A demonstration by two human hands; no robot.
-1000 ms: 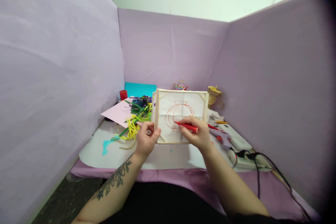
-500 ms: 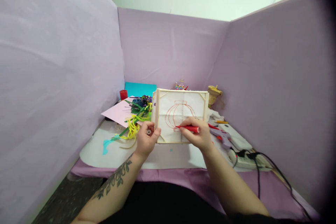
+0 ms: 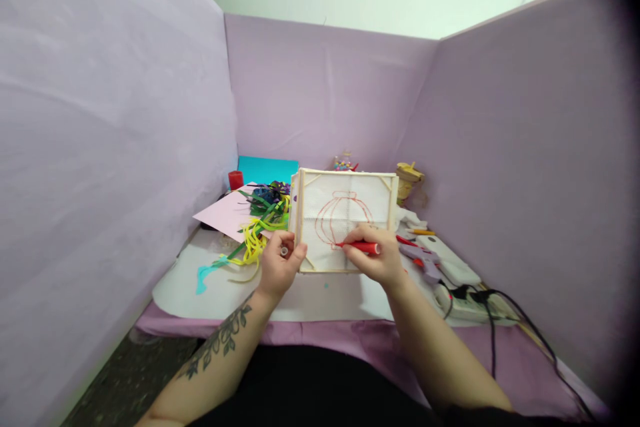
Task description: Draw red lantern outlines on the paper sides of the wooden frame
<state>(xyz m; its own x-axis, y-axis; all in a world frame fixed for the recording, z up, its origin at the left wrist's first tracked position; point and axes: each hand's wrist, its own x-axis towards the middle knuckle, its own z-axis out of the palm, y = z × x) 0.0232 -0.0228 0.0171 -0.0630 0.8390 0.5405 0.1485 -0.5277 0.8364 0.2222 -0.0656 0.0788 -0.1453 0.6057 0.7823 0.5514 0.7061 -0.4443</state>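
Note:
My left hand [image 3: 281,261] grips the lower left corner of a wooden-framed panel [image 3: 370,188], which is tilted up above the table. A small round end, perhaps a marker cap [image 3: 284,251], shows between its fingers. My right hand [image 3: 376,255] is closed around a red marker [image 3: 367,248], its tip at the bottom of a drawing on the white panel. The red-line drawing [image 3: 326,213] has a rounded, lantern-like body with curved ribs and narrow bands at top and bottom. My right fingers hide its lower right part.
Left of the panel lie yellow and green strips [image 3: 254,243], pink paper [image 3: 225,213] and a red candle-like cylinder [image 3: 235,180]. At right are a glue gun [image 3: 424,259], a power strip [image 3: 475,307] with black cords, and a yellow container [image 3: 407,180]. Partition walls enclose the table.
The marker tip has shifted slightly down at the drawing's bottom band, where the red line looks a little darker. My left hand and the panel stay in place.

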